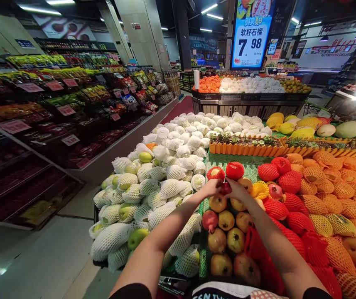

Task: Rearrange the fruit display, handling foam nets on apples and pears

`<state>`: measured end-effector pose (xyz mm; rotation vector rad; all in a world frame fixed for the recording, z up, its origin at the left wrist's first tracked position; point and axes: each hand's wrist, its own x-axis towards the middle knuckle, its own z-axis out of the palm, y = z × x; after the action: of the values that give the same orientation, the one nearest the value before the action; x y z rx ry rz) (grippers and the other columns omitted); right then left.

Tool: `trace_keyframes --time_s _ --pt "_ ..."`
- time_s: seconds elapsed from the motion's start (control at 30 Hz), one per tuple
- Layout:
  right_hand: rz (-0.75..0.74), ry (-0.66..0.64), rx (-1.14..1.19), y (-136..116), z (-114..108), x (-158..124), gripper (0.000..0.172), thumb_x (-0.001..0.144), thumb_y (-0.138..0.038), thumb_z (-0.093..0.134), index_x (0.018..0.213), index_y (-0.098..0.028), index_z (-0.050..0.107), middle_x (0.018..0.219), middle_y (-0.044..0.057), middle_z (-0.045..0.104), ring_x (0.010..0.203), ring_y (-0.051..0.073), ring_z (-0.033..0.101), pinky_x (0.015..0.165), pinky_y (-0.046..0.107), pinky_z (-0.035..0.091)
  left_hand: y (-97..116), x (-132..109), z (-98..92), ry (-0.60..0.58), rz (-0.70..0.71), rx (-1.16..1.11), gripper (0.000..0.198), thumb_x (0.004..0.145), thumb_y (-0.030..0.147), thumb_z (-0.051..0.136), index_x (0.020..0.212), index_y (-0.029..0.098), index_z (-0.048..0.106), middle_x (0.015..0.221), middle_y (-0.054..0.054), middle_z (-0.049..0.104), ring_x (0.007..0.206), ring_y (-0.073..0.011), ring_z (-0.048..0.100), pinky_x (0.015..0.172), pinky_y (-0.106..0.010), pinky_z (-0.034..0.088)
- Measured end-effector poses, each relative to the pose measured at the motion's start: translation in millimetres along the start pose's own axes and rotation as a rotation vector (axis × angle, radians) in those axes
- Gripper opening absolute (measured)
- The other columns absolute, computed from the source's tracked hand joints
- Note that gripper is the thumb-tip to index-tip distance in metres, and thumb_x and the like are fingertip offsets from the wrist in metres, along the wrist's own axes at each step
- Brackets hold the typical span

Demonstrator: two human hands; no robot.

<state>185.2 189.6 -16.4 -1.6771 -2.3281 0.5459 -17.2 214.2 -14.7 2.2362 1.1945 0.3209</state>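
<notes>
Both arms reach forward over the fruit stand. Between my left hand (214, 188) and my right hand (236, 192) is a dark red pomegranate (227, 189), gripped from both sides with fingers curled round it. Just beyond the hands sit two pomegranates in red foam nets, one at the left (215, 173) and one at the right (234, 170). Nearer to me, bare yellowish-brown pomegranates (226, 220) lie in rows, with a redder pomegranate (209, 221) at their left edge. My fingertips are partly hidden behind the hands.
White-netted pears (174, 189) are heaped on the left. Red-netted fruit (290, 181) and orange-netted fruit (324, 181) fill the right side. A planter with an orange fence (246, 148) borders the far edge. Snack shelves (72, 99) line the aisle; a lit price sign (251, 37) stands behind.
</notes>
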Motion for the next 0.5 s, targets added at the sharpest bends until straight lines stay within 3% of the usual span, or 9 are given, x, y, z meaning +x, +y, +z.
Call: trace_keyframes --time_s 0.07,0.13,0.23,0.37,0.5 --pt "-0.031 -0.01 -0.036 -5 2 -6 0.108 0.063 -0.009 0.093 0.161 -0.018 0.049 0.165 0.022 0.05 0.155 0.039 0.045 0.127 0.047 0.037 0 -36 5.5 0.004 -0.042 0.052 0.03 0.082 0.025 0.066 0.11 0.018 0.073 0.112 -0.014 0.076 0.106 -0.0322 0.071 0.095 -0.042 0.056" --pt "-0.115 -0.049 -0.091 -11 6 -15 0.106 0.062 -0.003 0.088 0.16 -0.022 0.051 0.17 0.019 0.044 0.161 0.038 0.036 0.133 0.052 0.029 1 -75 21.4 -0.047 -0.063 0.143 0.043 0.071 0.028 0.079 0.112 0.019 0.072 0.116 -0.017 0.074 0.109 -0.0369 0.069 0.097 -0.046 0.055" --pt "-0.275 -0.167 -0.168 -22 17 -23 0.089 0.072 0.0 0.073 0.156 -0.026 0.057 0.164 0.012 0.054 0.157 0.032 0.044 0.134 0.051 0.028 4 -117 54.9 -0.182 -0.051 0.47 0.064 0.06 0.028 0.087 0.12 0.014 0.069 0.123 -0.025 0.07 0.118 -0.0442 0.064 0.109 -0.056 0.048" --pt "-0.302 -0.3 -0.133 -32 28 -17 0.094 0.069 -0.007 0.08 0.159 -0.022 0.054 0.159 0.016 0.059 0.148 0.034 0.056 0.13 0.049 0.037 6 -125 80.3 -0.208 -0.051 0.588 0.064 0.071 0.033 0.083 0.129 0.013 0.064 0.123 -0.024 0.071 0.118 -0.0412 0.066 0.122 -0.057 0.036" --pt "-0.295 -0.297 -0.092 -32 27 -6 0.094 0.071 -0.034 0.092 0.156 -0.019 0.056 0.153 0.017 0.064 0.145 0.036 0.058 0.131 0.051 0.033 0 -111 60.9 -0.279 0.034 0.471 0.079 0.064 0.04 0.093 0.133 0.019 0.06 0.119 -0.016 0.075 0.117 -0.0385 0.069 0.127 -0.054 0.029"
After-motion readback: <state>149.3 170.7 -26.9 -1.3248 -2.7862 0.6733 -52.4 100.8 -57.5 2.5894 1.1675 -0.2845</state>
